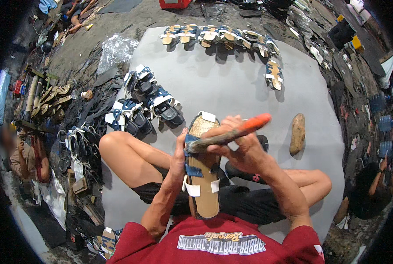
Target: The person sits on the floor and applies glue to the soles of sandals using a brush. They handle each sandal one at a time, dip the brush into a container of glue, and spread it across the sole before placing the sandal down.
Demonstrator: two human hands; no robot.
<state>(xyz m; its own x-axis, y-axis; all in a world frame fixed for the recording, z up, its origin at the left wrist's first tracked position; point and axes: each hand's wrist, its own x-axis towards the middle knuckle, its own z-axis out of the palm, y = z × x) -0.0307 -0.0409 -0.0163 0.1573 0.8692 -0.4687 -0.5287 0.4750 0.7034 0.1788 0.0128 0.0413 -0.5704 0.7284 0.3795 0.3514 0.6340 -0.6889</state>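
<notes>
In front of my lap is a sandal (204, 176) with a tan insole, dark blue straps and white straps, its toe end pointing toward me. My left hand (177, 154) grips its left edge, thumb up along the side. Over the sandal, my right hand (238, 145) is closed round a long tool (223, 137) with a dark, worn shaft and an orange-red end. The tool slants down to the left, and its greyish tip lies at the blue strap; whether it presses there I cannot tell. Its exact kind does not show clearly.
On the grey mat (231, 83), strapped sandals (209, 35) line the far edge, and one sandal (274, 75) lies apart. Dark-soled sandals (150, 99) cluster on the left. A wooden foot-shaped block (298, 134) rests at right. Scraps and other people surround the mat.
</notes>
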